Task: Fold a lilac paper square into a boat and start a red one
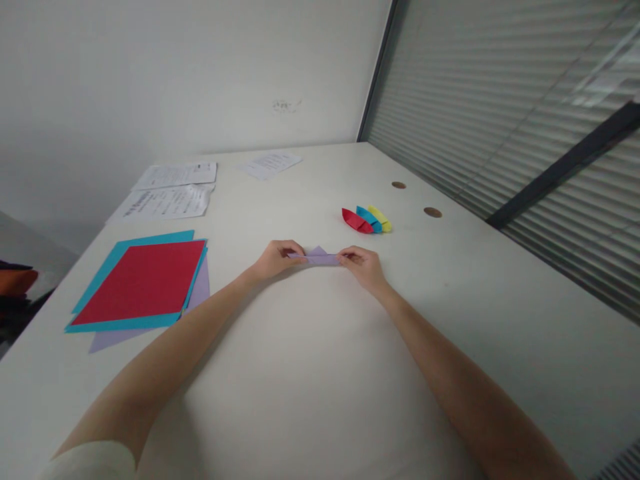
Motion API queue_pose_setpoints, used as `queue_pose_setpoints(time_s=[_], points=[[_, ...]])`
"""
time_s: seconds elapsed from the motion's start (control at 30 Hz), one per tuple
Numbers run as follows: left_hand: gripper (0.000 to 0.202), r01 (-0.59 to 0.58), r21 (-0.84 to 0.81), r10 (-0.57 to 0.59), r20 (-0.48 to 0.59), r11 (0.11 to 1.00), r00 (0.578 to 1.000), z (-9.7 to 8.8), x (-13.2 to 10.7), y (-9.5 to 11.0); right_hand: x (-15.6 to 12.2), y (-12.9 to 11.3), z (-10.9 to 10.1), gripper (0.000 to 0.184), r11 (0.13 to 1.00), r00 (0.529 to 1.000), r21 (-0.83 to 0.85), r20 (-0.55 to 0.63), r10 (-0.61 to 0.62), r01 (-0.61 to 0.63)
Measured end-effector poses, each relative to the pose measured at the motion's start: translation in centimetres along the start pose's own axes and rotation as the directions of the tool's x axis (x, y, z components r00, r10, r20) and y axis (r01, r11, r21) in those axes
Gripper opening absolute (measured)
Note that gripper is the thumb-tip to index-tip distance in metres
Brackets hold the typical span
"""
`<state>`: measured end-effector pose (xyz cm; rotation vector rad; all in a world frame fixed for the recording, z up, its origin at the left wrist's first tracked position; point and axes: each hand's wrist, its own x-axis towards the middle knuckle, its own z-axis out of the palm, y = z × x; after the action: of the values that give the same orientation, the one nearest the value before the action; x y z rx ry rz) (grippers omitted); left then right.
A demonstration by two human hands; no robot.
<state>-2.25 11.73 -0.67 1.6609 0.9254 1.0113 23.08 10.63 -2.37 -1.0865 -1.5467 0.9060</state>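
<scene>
- Item [15, 280]: far left, off the table [320, 387] edge; dark and orange, cut off, kind unclear.
- Sheets [143, 283]: red on blue on lilac, loosely stacked with corners fanned, well apart from the hands. They seem kept aside within the left arm's reach.
- Papers [170, 193]: printed, lying flat near the wall.
- Left hand [274, 259]: fingers drawn together, tips pinching the left end of the lilac piece.
- Lilac piece [320, 257]: small, folded, long and low with a peak mid-span. It lies at table centre between the hands, gripped at both ends, probably to keep it flat and steady.
- Right hand [364, 265]: fingers curled, pinching the right end.
- Folded shapes [367, 220]: red, blue and yellow, touching in a row, just beyond the right hand; likely parked clear of the work.
- Holes [433, 212]: two, round, in the tabletop.
- Blinds [500, 100]: along the right side.
- Obstructions: none around the piece.
</scene>
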Motion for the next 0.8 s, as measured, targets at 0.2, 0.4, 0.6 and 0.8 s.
queue_pose_setpoints(time_s=[0.2, 0.4, 0.6, 0.8], points=[[0.024, -0.048, 0.009, 0.048, 0.031, 0.999, 0.998, 0.1, 0.0, -0.3, -0.1, -0.4, 0.1, 0.019, 0.996, 0.997, -0.051, -0.012, -0.075, 0.075], [0.025, -0.018, 0.058, 0.022, -0.069, 0.998, 0.997, 0.2, 0.1, -0.5, -0.2, -0.5, 0.4, 0.020, 0.994, 0.993, -0.027, -0.050, -0.103, 0.102], [0.034, 0.057, -0.004, -0.056, -0.183, 0.998, 0.982, 0.3, 0.2, -0.3, -0.3, -1.1, 0.8, 0.027, 0.999, 0.997, 0.047, -0.070, -0.020, 0.023], [0.053, 0.009, -0.168, -0.049, -0.233, 0.986, 0.971, 0.5, 0.3, 0.4, -0.1, -1.7, 1.1, 0.041, 0.980, 0.990, 0.194, -0.125, 0.069, -0.044]])
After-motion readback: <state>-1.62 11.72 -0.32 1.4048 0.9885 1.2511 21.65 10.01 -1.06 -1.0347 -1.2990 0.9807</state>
